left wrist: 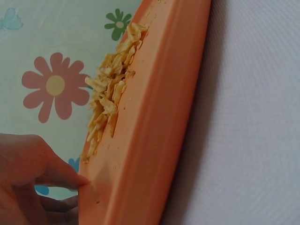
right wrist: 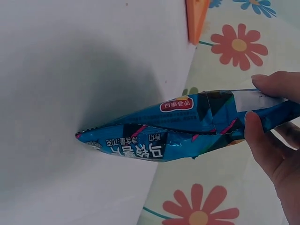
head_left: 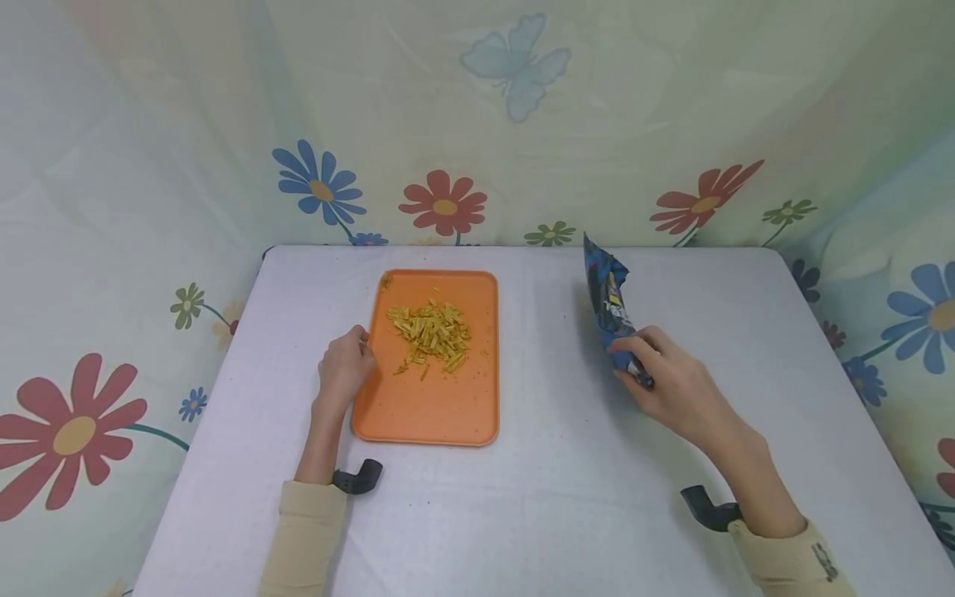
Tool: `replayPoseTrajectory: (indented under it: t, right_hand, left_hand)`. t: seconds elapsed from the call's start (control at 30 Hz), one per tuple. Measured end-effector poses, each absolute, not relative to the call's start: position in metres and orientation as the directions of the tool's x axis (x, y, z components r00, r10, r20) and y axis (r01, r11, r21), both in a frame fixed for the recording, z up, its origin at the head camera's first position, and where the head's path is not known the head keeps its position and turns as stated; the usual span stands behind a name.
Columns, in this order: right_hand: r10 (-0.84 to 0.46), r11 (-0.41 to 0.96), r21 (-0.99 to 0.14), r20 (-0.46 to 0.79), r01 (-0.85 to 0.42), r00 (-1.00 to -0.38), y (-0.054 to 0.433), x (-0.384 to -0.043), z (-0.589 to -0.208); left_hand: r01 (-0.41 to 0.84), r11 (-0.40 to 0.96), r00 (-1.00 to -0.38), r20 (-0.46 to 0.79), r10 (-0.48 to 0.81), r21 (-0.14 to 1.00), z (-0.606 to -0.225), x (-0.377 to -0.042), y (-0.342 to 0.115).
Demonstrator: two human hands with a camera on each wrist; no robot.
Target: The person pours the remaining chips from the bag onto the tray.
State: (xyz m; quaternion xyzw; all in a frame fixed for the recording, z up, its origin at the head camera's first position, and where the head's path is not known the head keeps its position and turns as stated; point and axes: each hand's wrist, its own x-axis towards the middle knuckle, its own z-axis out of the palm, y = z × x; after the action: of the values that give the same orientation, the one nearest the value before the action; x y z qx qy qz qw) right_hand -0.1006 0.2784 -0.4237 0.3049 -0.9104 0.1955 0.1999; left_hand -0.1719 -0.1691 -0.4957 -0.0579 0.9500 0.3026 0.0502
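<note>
An orange tray (head_left: pixel 425 412) lies on the table, with a heap of yellow, broken potato chips (head_left: pixel 434 332) in its upper half. My left hand (head_left: pixel 346 365) holds the tray's left rim; the left wrist view shows the thumb on the rim and the other fingers curled beside it. To the right of the tray, my right hand (head_left: pixel 675 381) pinches one end of a blue potato chip bag (head_left: pixel 608 290). The bag looks flattened and folded lengthwise in the right wrist view, its printing (right wrist: pixel 145 145) upside down. Whether anything is inside it cannot be seen.
A white cloth covers the table (head_left: pixel 522 531). Behind it hangs a curtain (head_left: pixel 403 91) printed with flowers and a butterfly. Small crumbs lie on the tray around the heap. Black wrist mounts (head_left: pixel 360 478) sit at both sleeves.
</note>
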Motion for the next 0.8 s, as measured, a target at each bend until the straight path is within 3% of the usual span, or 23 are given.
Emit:
replayPoseTrajectory:
  t: [0.8]
  right_hand:
    - [-0.554, 0.686, -0.228, 0.452, -0.691, -0.699, 0.251, -0.104, -0.449]
  left_hand:
    - [-0.14, 0.804, -0.988, -0.129, -0.08, 0.577, -0.498, -0.172, -0.169]
